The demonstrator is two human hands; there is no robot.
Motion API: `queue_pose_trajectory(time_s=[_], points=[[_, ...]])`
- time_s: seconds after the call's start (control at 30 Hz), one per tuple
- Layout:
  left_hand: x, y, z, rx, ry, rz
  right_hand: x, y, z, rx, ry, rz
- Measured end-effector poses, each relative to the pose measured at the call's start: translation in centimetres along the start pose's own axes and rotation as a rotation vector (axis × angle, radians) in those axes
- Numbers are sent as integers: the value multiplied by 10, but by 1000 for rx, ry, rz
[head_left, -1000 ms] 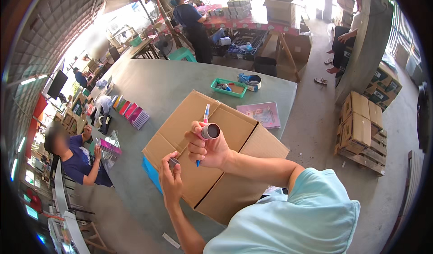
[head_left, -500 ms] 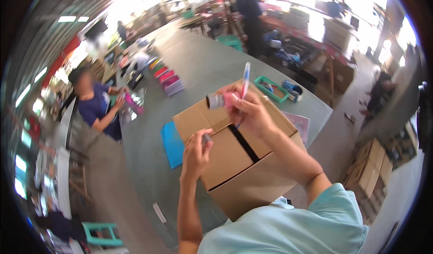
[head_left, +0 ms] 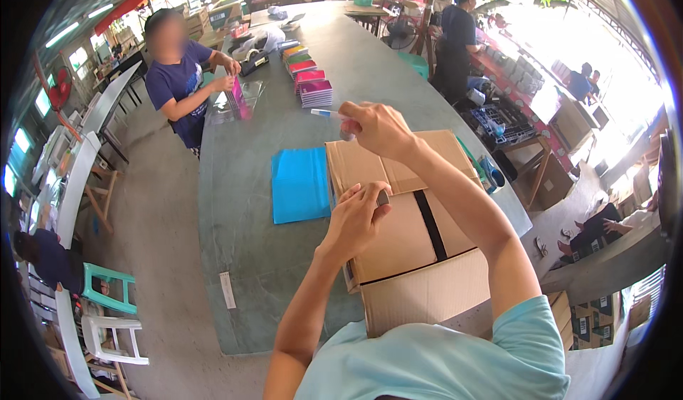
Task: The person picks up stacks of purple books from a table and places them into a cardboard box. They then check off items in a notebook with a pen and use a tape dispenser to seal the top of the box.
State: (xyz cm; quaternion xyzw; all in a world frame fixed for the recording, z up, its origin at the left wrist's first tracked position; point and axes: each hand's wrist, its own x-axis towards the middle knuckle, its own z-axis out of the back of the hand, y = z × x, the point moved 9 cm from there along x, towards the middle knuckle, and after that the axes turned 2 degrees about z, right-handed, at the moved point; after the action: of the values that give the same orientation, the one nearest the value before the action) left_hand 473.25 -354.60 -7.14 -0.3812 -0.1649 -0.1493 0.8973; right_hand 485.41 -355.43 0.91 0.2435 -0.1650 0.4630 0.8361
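Right hand (head_left: 380, 126) pinched, left hand (head_left: 356, 219) curled, I work over a grey-green table (head_left: 270, 126); on it, a cardboard box (head_left: 395, 240) under my left hand; a blue sheet (head_left: 300, 187) beside the box's left edge; in my right, a pen (head_left: 326, 113) and a mostly hidden rounded piece (head_left: 347, 135); in my left, a small grey piece (head_left: 383, 198).

Stacks of bright notebooks (head_left: 315, 96) are lying on the grey-green worktop (head_left: 249, 265), and a paper strip (head_left: 228, 290) is lying near its left edge. A co-worker (head_left: 173, 83) in dark blue is standing along that side, holding a pink item (head_left: 239, 103). At lower left, a green stool (head_left: 89, 286) is standing beside a white stool (head_left: 91, 336). Slippers (head_left: 541, 248) are resting on the floor (head_left: 163, 208) at right.
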Motion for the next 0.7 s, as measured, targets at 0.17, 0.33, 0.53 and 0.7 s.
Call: queue_pose_trajectory(time_s=[0.17, 0.33, 0.53, 0.7], points=[[1, 1, -3, -38, -18, 10, -24, -14, -47, -121, 36, -21], [2, 0, 1, 15, -46, -36, -20, -10, -49, -110, 75, -26], [5, -1, 4, 14, 18, 4, -12, -29, 40, 488, -130, -137], [6, 44, 15, -912, -101, 200, -50, 18, 60, 824, 151, -69]])
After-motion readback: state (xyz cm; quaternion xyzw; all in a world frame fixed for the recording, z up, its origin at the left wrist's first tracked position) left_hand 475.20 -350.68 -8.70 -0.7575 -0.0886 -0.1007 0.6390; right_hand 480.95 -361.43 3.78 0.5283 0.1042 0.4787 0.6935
